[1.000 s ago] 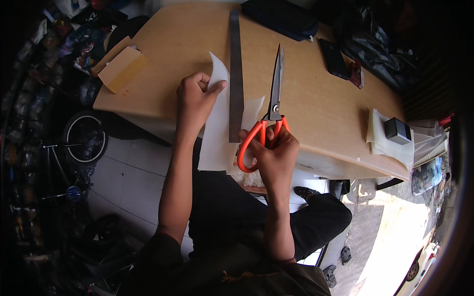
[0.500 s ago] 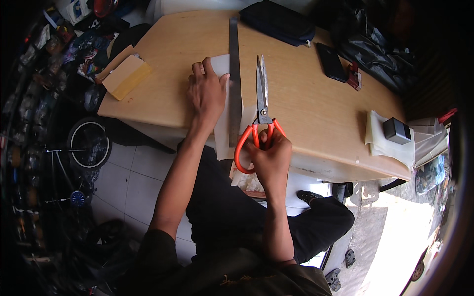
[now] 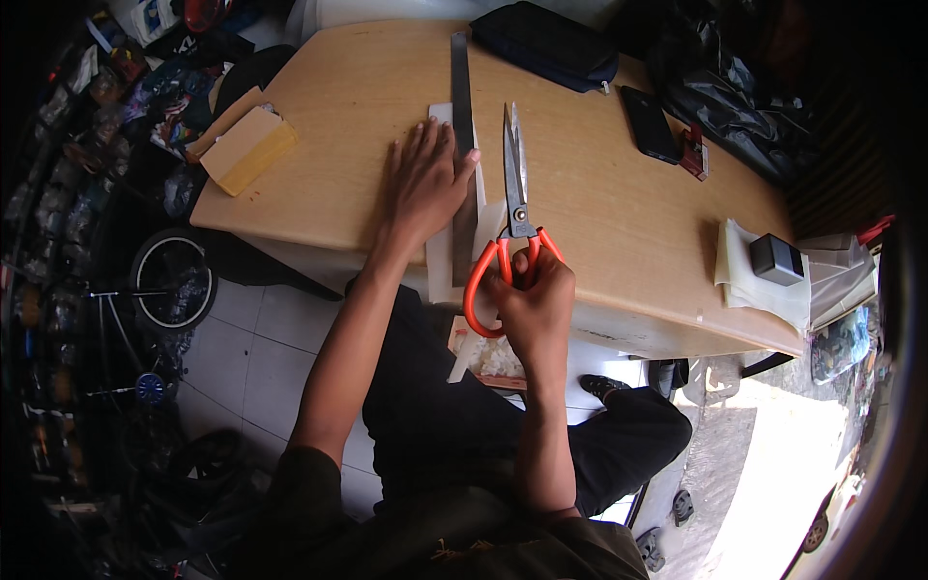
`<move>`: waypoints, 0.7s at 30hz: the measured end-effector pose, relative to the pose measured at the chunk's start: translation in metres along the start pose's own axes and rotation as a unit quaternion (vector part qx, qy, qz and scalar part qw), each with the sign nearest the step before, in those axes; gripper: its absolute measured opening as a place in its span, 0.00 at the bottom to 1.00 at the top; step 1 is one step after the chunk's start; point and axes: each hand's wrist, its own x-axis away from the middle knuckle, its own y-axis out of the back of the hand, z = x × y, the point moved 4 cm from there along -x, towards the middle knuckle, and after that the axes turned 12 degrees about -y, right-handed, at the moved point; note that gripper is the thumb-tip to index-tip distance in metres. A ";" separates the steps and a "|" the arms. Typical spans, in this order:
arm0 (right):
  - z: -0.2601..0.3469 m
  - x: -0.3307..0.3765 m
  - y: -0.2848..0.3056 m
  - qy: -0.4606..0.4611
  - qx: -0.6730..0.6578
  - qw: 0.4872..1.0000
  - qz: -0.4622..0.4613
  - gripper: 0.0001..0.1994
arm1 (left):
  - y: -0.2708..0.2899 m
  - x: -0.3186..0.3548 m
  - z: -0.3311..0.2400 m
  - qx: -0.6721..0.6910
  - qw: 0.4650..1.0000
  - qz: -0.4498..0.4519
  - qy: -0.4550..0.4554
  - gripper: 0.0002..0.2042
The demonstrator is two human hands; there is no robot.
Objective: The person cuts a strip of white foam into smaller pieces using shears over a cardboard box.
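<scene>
My left hand lies flat with its fingers stretched out over a white sheet of paper, its thumb reaching onto a long dark metal ruler. Both paper and ruler stick out past the table's near edge. Just to the right, my right hand grips a pair of scissors by the orange handles, blades pointing away from me and nearly closed. A narrow pale strip hangs below the scissors' left handle loop; whether it touches my right hand is hidden.
The wooden table carries an open cardboard box at left, a dark pouch and a phone at the back, and a small grey box on pale sheets at right. Below the edge sits a container of white scraps.
My left hand has moved right and flattened, its thumb now on the ruler. The paper's near end sits slightly farther away. A pale strip now shows below the scissors, which barely moved.
</scene>
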 end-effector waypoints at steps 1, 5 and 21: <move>0.000 0.000 0.000 -0.004 0.000 1.000 0.002 0.12 | -0.001 -0.001 0.000 0.000 1.000 0.000 0.001 0.30; -0.002 -0.001 0.001 0.028 0.040 0.999 -0.018 0.13 | -0.002 -0.001 -0.002 0.004 1.000 0.002 -0.003 0.30; -0.025 0.003 0.025 0.031 -0.001 0.999 -0.010 0.12 | -0.007 -0.003 -0.008 -0.044 0.999 0.021 -0.004 0.26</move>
